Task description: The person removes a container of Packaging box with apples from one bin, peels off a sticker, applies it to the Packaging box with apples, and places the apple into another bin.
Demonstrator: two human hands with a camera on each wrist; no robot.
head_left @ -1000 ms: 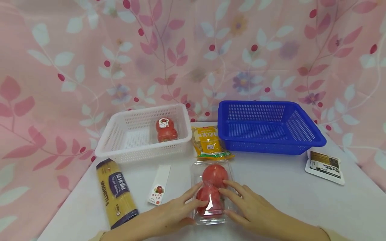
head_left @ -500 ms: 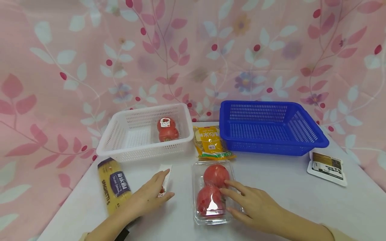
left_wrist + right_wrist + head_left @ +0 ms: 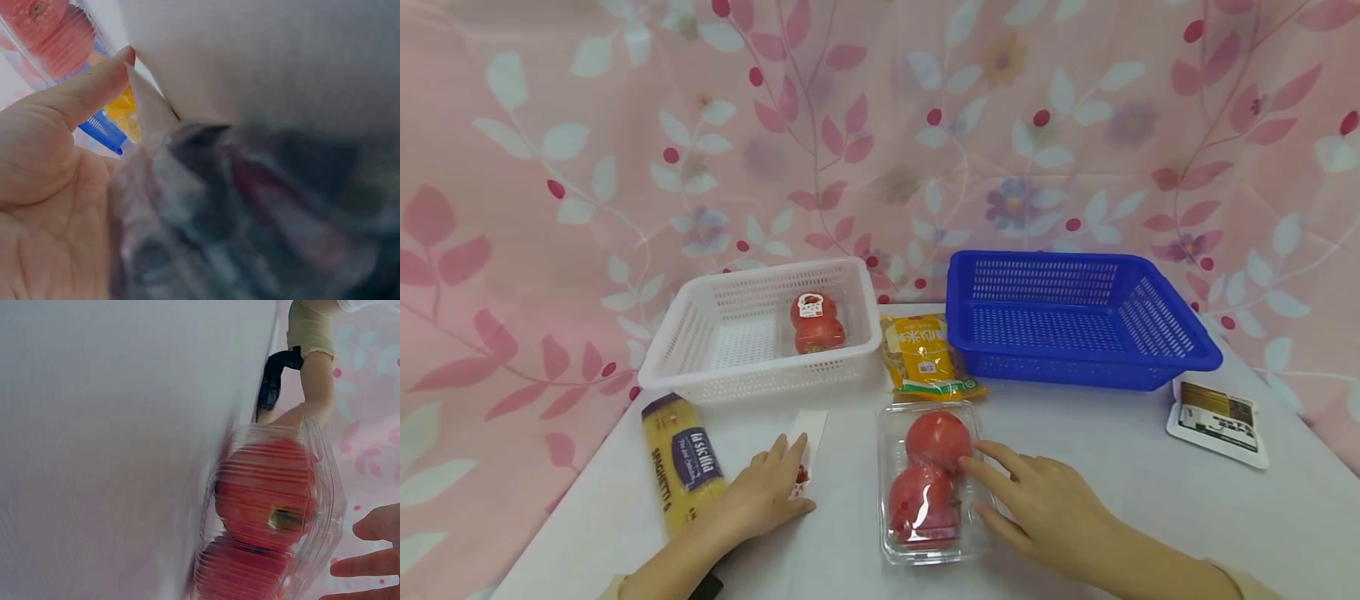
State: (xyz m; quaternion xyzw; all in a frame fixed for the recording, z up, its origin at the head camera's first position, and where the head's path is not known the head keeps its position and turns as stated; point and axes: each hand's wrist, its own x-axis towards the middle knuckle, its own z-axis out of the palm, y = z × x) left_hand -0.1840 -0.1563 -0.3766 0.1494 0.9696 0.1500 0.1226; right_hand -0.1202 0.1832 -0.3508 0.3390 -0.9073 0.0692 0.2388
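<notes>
We see two hands on a white bench [image 3: 1120, 483]. The left hand [image 3: 760, 496] lies flat on a white paper label [image 3: 808, 429], with its fingers straight and spread a little. It covers the near end of the label. In the left wrist view the palm [image 3: 44, 206] is open and the thumb is straight, and the label under it looks blurry.

The right hand [image 3: 1045, 508] rests against the right side of a clear box of tomatoes [image 3: 928, 483]. Its fingers are straight and touch the box; they are not curled around it. The box lies flat on the bench, between the two hands, and has two red tomatoes inside. In the right wrist view we see the box [image 3: 269, 519] from the side, with the fingertips [image 3: 369, 562] just beside it.

A pack of spaghetti [image 3: 685, 467] lies just left of the left hand. Behind it sits a white basket [image 3: 700, 321] with another tomato pack [image 3: 816, 321] inside. A yellow bag [image 3: 925, 354] lies between the white basket and a blue basket [image 3: 1150, 333]. A small flat packet [image 3: 1217, 412] lies far right.
</notes>
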